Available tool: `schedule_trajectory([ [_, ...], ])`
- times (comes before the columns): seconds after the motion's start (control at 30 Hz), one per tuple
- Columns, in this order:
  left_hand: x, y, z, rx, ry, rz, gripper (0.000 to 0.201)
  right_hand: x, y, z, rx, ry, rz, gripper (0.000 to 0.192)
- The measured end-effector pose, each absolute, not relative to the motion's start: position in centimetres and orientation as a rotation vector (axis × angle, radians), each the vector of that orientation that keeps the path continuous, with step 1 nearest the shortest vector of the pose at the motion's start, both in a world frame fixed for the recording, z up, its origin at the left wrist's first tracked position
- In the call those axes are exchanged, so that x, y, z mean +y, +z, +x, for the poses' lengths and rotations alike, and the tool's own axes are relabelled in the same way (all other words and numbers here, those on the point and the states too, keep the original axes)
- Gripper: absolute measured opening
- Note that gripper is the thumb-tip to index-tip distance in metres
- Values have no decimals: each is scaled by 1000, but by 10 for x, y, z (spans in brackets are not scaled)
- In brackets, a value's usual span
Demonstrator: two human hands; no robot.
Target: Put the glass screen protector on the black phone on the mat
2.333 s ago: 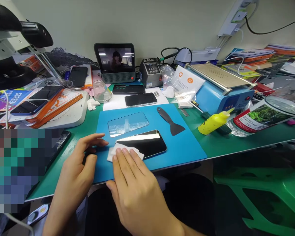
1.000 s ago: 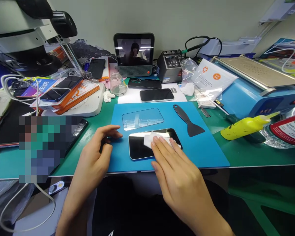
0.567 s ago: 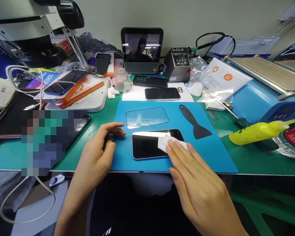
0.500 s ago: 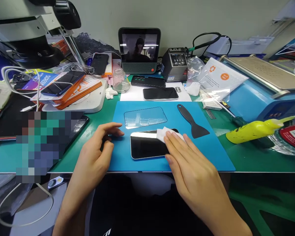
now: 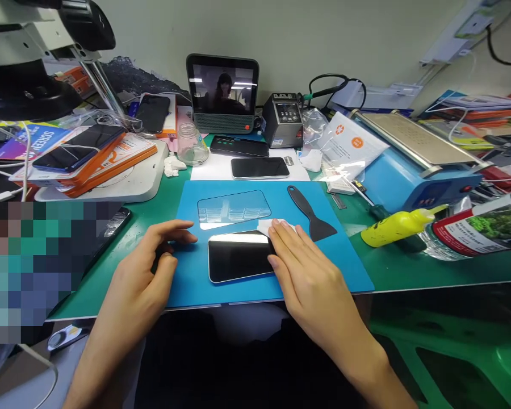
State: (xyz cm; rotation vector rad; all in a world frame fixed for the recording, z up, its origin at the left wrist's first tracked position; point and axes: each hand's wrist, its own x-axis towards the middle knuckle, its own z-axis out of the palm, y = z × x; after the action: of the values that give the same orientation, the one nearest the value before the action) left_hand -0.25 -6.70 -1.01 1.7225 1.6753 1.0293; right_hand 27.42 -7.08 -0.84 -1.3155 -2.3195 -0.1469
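Note:
A smartphone (image 5: 238,258) with a dark, glossy screen and a light frame lies face up on a blue mat (image 5: 187,284). My right hand (image 5: 310,267) rests over the phone's right part, fingers together, pressing a folded white wipe (image 5: 264,228) onto the screen; most of the wipe is under the fingers. To the left of the phone, my left hand (image 5: 147,270) hovers with curved, parted fingers and holds nothing. Behind the phone lies a clear screen protector (image 5: 234,209) with a black border. A black plastic scraper (image 5: 310,213) lies at the mat's right.
Behind the mat are two more phones, one black (image 5: 259,167), and a glass jar (image 5: 192,145). At right stand a yellow bottle (image 5: 394,227), a large clear bottle with a label (image 5: 481,230) and a blue machine (image 5: 417,182). A microscope (image 5: 29,68) overhangs the left, above stacked boxes (image 5: 123,156).
The view has swung to the right, so everything sits further left in it. My right hand stays on the phone and covers more of the wipe. My left hand keeps its curved pose.

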Motion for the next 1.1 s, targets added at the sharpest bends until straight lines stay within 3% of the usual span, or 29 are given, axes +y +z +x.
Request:
schedule_trajectory([
  [0.27, -66, -11, -1, 1684, 1015, 1682, 39, -114, -13, 286, -2334, -156, -1241, 58],
  [0.5, -66, -12, -3, 1668, 1010, 1683, 40, -72, -4, 257, -2325, -100, -1269, 43],
  [0.77, -65, -16, -4, 1649, 996, 1716, 40, -122, -1, 262, -2347, -225, -1208, 48],
  [1.1, -64, -17, -7, 1670, 988, 1744, 39, -95, -4, 235, -2269, -136, -1272, 44],
])
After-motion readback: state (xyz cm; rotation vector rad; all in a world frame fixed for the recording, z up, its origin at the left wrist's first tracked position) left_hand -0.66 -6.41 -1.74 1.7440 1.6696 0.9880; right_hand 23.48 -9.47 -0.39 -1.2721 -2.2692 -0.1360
